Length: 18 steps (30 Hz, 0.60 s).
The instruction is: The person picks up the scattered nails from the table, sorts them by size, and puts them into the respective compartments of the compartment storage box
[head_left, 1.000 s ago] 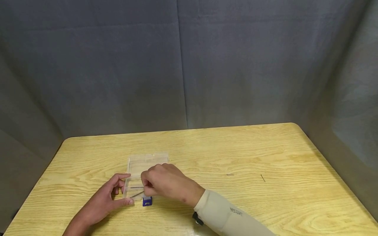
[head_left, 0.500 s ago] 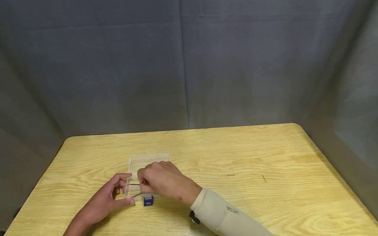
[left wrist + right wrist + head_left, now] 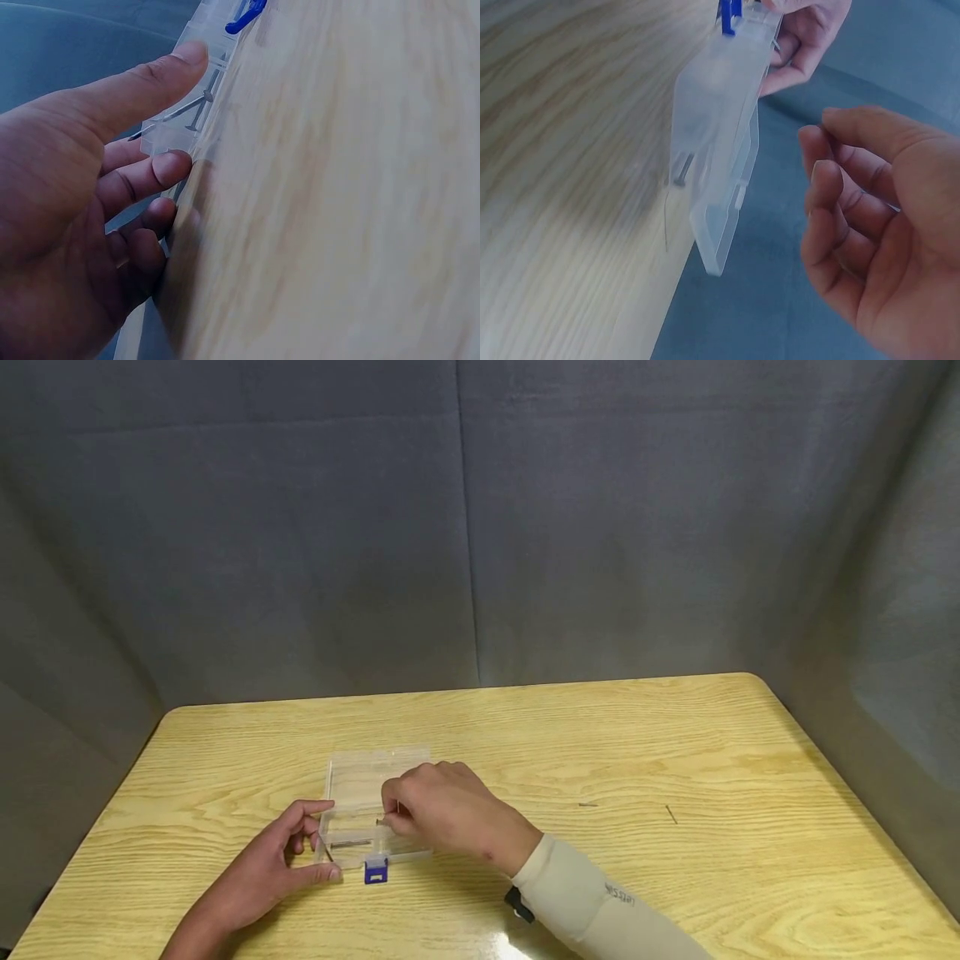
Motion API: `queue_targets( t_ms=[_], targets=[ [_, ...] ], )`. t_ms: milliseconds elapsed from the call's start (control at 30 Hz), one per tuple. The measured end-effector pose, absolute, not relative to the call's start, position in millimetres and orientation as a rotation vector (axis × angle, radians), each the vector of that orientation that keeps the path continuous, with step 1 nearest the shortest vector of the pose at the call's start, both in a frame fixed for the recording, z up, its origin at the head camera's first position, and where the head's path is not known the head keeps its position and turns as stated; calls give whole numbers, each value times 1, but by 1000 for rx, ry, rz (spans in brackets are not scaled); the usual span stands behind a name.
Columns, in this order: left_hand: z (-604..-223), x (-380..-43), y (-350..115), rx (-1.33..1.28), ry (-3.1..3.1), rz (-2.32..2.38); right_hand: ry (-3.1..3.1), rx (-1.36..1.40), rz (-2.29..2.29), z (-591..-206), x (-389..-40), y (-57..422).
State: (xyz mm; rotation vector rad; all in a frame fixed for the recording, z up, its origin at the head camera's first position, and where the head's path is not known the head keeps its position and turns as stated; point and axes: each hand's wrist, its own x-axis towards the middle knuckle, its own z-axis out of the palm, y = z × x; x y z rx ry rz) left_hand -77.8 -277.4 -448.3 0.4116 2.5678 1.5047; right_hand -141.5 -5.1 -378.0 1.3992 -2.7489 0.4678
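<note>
A clear plastic divided box (image 3: 360, 783) with its lid raised and a blue latch (image 3: 376, 870) stands on the table's left half. My left hand (image 3: 258, 868) holds its left side, thumb at the front corner and fingers behind. One nail (image 3: 350, 843) lies inside; another nail (image 3: 171, 112) leans over the left wall beside my thumb. Through the box's other end, a further nail (image 3: 683, 169) shows in the right wrist view. My right hand (image 3: 450, 810) is over the box, thumb and index finger pinching a small dark nail (image 3: 378, 822), mostly hidden at the fingertips.
Two loose nails lie on the wooden table (image 3: 600, 735) to the right: one nail (image 3: 587, 804) nearer the middle, another nail (image 3: 671, 814) farther right. A grey curtain (image 3: 480, 527) closes off the back and sides.
My right hand moves left slightly, then back right over the box. The nails at the box's left shift, and one now leans against the left wall. The left hand stays put.
</note>
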Motion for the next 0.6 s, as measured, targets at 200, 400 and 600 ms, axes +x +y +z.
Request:
queue_targets(
  t_ms=[200, 400, 600],
  targets=[
    [-449, -77, -278, 408, 2565, 1507, -2756, 1361, 490, -378, -145, 12],
    [-449, -78, -278, 410, 2561, 1497, -2758, 1343, 534, -379, -147, 29],
    [-448, -78, -278, 402, 2568, 1490, -2765, 1327, 558, -381, -147, 45]
  ],
)
